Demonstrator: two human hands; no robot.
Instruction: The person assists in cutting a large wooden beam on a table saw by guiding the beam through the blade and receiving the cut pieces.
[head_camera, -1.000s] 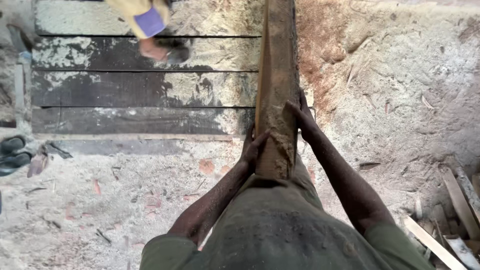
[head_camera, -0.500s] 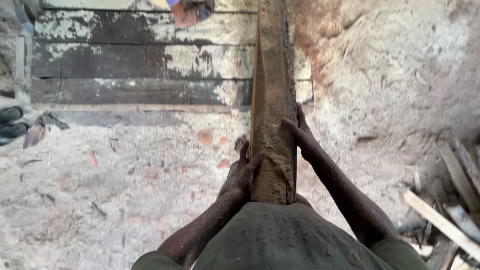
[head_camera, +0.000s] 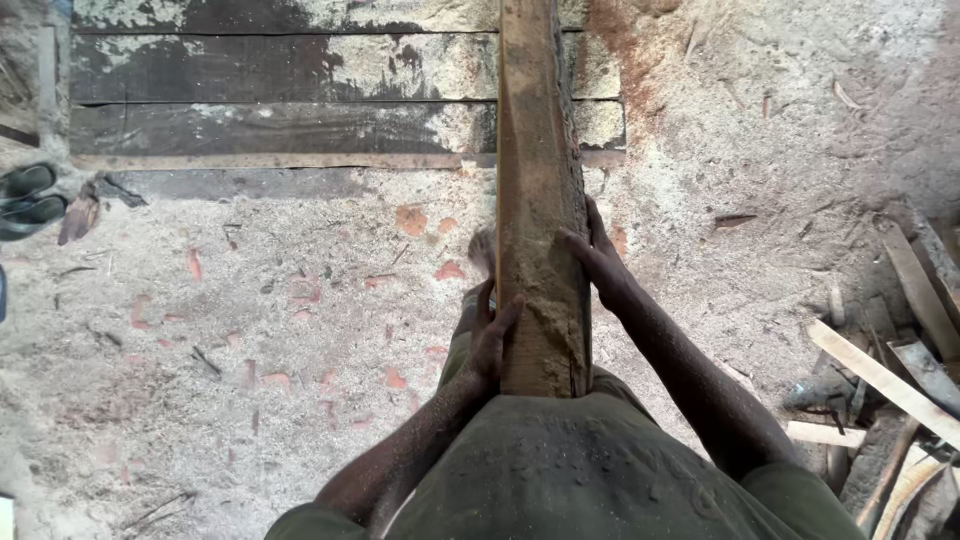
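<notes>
Plank (head_camera: 538, 200) far end cropped (near end apparently behind shirt (head_camera: 590, 470)).

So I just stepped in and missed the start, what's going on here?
A person is gripping a long, rough wooden plank with both bare hands: the left hand on its left edge near the end at their body, the right hand further along its right edge. The plank stretches away over a sawdust-covered floor toward dark boards. Offcuts lie at right, sandals at left.

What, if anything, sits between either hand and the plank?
Nothing visible. The left hand grips the left edge of the plank, and the right hand grips its right edge; both touch the wood directly, with only sawdust on its face.
</notes>
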